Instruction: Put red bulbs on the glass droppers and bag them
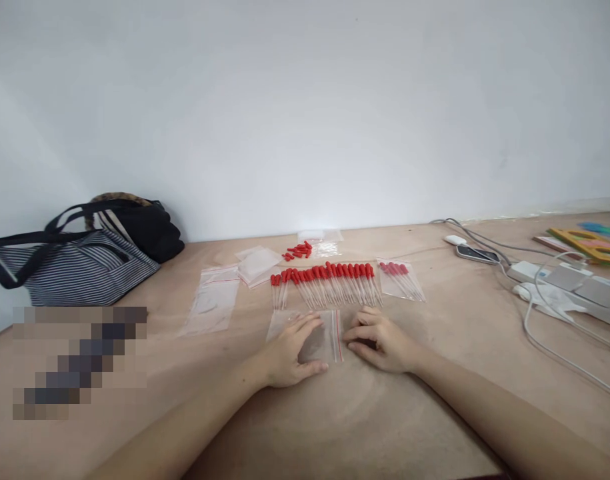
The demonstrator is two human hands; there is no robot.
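Observation:
A small clear zip bag (329, 333) with a red line along its right end lies flat on the table in front of me. My left hand (292, 353) rests over its left part, fingers stretched and thumb spread away from them. At the right edge of the bag, my right hand (379, 340) has curled fingers, with thumb and forefinger tips close together at the edge. Just beyond is a row of clear droppers with red bulbs (329, 277). Another clear bag (402, 280) to the right has several red-topped droppers in it.
Loose red bulbs (299, 251) lie near the wall beside thin clear tubes (327, 248). Flat clear bags (212, 300) lie at left, near a striped bag (92, 267). On the right are a power strip (599, 293), cables, a dark device (477, 254) and a yellow frame (587, 245).

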